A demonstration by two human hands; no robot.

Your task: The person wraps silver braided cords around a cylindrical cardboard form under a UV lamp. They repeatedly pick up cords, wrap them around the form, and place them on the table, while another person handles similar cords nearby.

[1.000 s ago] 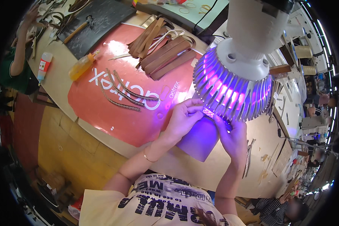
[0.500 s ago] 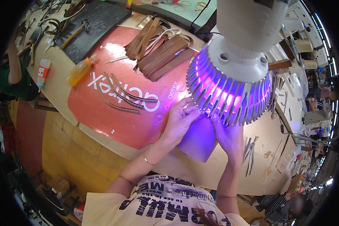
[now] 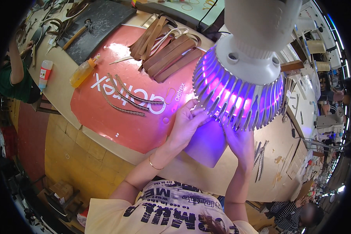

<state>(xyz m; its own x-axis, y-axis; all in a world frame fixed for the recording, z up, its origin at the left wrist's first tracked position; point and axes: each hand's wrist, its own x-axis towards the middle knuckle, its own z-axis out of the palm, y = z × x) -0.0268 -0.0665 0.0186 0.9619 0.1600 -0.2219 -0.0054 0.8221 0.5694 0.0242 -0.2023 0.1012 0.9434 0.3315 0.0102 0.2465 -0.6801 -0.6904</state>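
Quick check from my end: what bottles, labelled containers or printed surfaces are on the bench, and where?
Red mat: bench centre, left of both hands, white lettering.
Yellow squeeze bottle: lying at the mat's upper-left edge, orange nozzle.
White bottle: farther left, red label band.

The lamp hanging over the desk has a smooth, matt white plastic-looking neck and a ring of thin ribbed fins that look like pale metal, tinted violet by its light. Beneath it, the bare left hand and right hand rest at a flat, smooth sheet washed purple, its material hard to tell. The red mat is glossy and throws a white glare. On it lie brown leather-like strips, matt and smooth, and thin braided bands with a rough weave. The desk shows matt, pale wood. A yellow squeeze bottle looks like translucent plastic.
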